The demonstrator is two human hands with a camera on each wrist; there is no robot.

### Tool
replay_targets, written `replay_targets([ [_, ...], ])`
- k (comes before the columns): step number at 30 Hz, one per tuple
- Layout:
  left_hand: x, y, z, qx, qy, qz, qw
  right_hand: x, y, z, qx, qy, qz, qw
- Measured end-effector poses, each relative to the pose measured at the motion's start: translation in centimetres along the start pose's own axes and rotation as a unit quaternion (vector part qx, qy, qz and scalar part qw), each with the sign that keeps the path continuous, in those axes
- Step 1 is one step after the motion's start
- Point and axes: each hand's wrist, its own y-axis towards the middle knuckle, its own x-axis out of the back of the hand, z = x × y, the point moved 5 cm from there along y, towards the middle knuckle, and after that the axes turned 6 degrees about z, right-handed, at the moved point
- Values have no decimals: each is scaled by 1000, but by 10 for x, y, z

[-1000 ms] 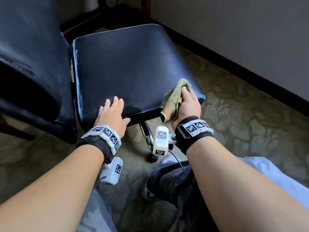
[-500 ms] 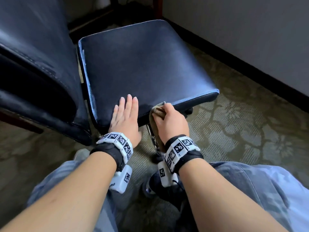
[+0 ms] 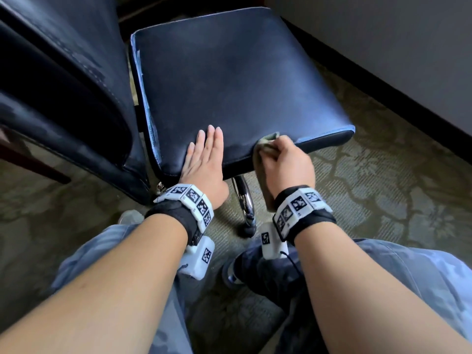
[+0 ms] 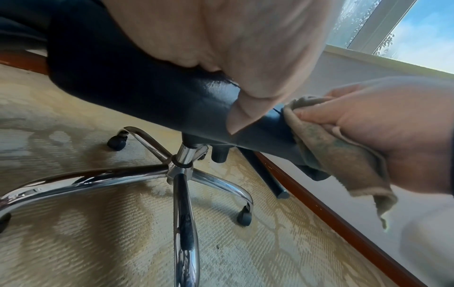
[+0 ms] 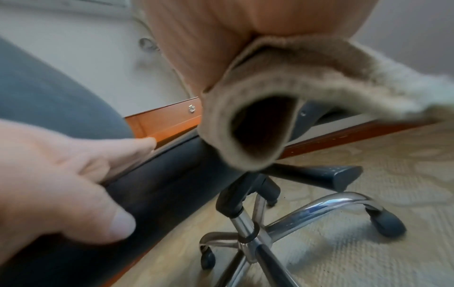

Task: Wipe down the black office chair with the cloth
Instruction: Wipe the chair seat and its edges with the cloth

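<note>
The carpet [image 3: 383,190] fills the floor, patterned, with open room to the right of the chair up to the baseboard [image 3: 383,80] along the wall [image 3: 408,34]. The chair's seat [image 3: 229,80] stands in the middle of the head view, its backrest [image 3: 58,80] close on the left with only a narrow gap between them. Under the seat a chrome base [image 4: 176,170] spreads its legs to dark casters [image 4: 244,217] on the carpet; a dark lever [image 4: 265,174] slants down near the baseboard.

The left hand [image 3: 204,159] lies flat on the seat's near edge, fingers straight and pressed together, palm on the leather; in the right wrist view its thumb [image 5: 117,225] hooks down over the front edge. It holds nothing.

The right hand [image 3: 286,164] is curled round the cloth [image 3: 265,146], bunching it against the seat's front edge just beside the left hand. A fold of the tan cloth sits on the top corner of the edge, and the rest hangs below the hand; in the right wrist view a loose fold gapes open.

Both wrists carry white bands [image 3: 194,200] printed with black square code markers; no readable writing shows on them. The person's knees in camouflage trousers [image 3: 408,272] sit at the bottom of the head view, close to the chair base.
</note>
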Motion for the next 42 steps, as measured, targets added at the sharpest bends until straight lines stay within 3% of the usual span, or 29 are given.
replay_targets([
  [2,-2,-1,0,-5,-11,5,1000,-1,1,0,-1,6,-14,1000],
  [6,-2,-1,3,-8,-6,-1,1000,-31,-10,27,93,-57,15,994],
  [12,1,2,9,-18,-29,2,999,15,13,-13,-4,-67,-18,998],
  [15,-1,0,8,-14,-19,5,1000,-1,6,3,24,-60,-11,998],
  [19,-4,1,7,-1,12,-4,1000,-40,-9,35,118,-75,20,990],
  [22,-3,3,8,4,12,-1,1000,-20,0,17,86,-77,24,993],
  [26,1,3,6,0,-30,5,1000,8,11,-4,24,-63,-4,998],
  [33,13,7,13,-19,-160,-6,987,-32,-9,38,77,-28,15,997],
  [37,24,1,40,21,-339,-12,940,-65,-24,70,165,-12,46,985],
  [38,27,0,46,16,-407,-29,913,-74,-28,77,187,-17,68,980],
  [41,34,-8,47,17,-612,-53,789,-81,-36,87,223,-32,85,971],
  [42,37,-12,45,23,-629,-60,775,-77,-34,86,213,-29,83,973],
])
